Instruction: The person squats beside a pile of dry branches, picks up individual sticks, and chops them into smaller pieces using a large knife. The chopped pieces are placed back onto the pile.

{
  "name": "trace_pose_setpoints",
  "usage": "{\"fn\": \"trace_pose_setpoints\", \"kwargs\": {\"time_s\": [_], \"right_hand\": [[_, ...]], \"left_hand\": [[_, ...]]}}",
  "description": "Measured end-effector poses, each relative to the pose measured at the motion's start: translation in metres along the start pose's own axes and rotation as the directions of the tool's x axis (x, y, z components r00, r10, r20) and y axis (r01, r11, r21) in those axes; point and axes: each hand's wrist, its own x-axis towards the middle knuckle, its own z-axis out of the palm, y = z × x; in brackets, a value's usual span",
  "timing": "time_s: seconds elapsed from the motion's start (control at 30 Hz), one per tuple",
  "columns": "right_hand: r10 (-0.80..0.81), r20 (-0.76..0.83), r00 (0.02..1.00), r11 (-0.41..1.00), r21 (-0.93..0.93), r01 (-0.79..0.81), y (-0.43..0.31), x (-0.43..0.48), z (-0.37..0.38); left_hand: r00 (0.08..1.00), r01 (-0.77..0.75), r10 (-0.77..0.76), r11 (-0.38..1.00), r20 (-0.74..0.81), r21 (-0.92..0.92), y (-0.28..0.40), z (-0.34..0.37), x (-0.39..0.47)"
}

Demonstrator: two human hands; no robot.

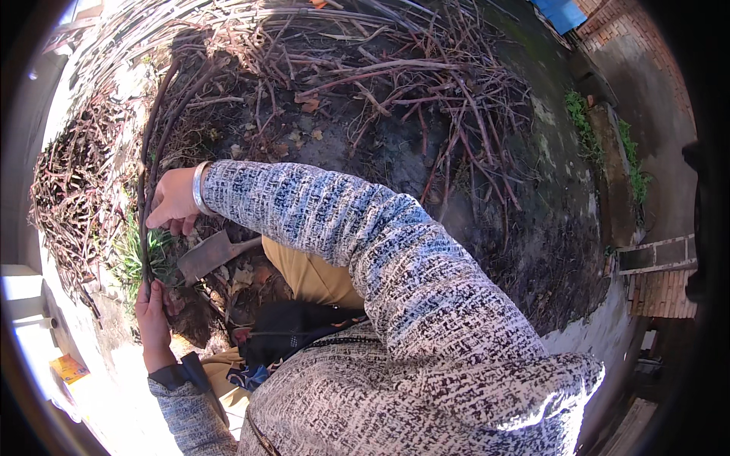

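Two long dark woody stems [146, 165] run upright through the left side of the view, their lower ends close together. My left hand [153, 319] grips them near the bottom, thumb along the stems. Higher up, my right hand [174, 196], with a silver bangle at the wrist, is around the stems. Just below my right hand lies a cleaver [206, 256] with a broad rectangular blade; its handle points towards my knee. A dark, rough wooden block [194, 319], partly hidden, is beside my left hand.
A heap of short cut sticks [74, 194] lies at the left, near a green grass tuft [134, 248]. Long loose branches [445, 85] spread over the ground ahead. Dry leaves [242, 279] are scattered by my knee. A low ledge with green plants [616, 165] stands at the right.
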Motion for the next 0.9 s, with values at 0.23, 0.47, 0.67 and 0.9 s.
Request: {"fn": "trace_pose_setpoints", "kwargs": {"time_s": [0.23,0.47,0.67,0.9], "right_hand": [[-0.327,-0.65,0.686,0.784,0.219,0.581,0.103,-0.141,-0.148],[0.458,-0.815,-0.356,0.669,0.579,-0.466,0.33,-0.368,-0.201],[0.669,-0.696,-0.26,0.521,0.689,-0.504,0.395,-0.383,-0.111],[0.491,-0.734,-0.468,0.459,0.675,-0.577,0.412,-0.356,-0.102]], "left_hand": [[0.986,0.131,-0.125,0.99,-0.111,0.048,-0.014,-0.005,0.007],[0.977,0.158,-0.142,0.983,-0.157,0.093,-0.016,-0.005,0.007],[0.974,0.163,-0.145,0.982,-0.173,0.094,-0.013,0.0,0.01],[0.971,0.139,-0.122,0.987,-0.206,0.075,-0.014,0.0,0.011]]}}
